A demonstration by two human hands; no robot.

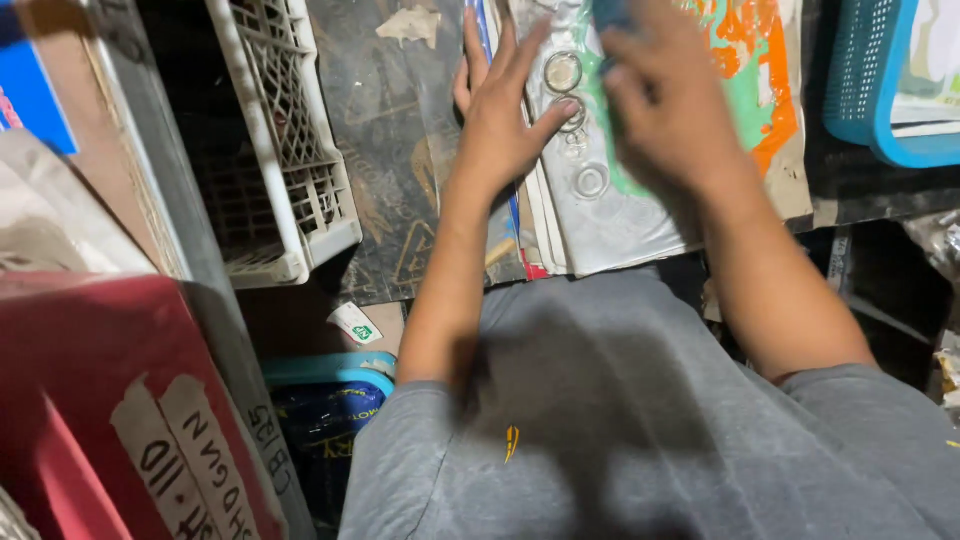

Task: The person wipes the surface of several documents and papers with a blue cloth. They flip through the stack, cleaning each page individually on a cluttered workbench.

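Silvery sheet (610,215) with rings (563,72): my left hand (500,110) flat, pinning; right hand (665,105) blurred, grip unclear. Next needs steady sheet.

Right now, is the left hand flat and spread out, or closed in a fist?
Spread flat. The left hand lies palm down with fingers fanned on the silvery sheet beside the small rings. It grips nothing.

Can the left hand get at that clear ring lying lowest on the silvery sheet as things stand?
Probably yes. The left hand rests flat on the silvery sheet, and the lowest clear ring lies uncovered just beside it; the blurred right hand sits above, not over it.
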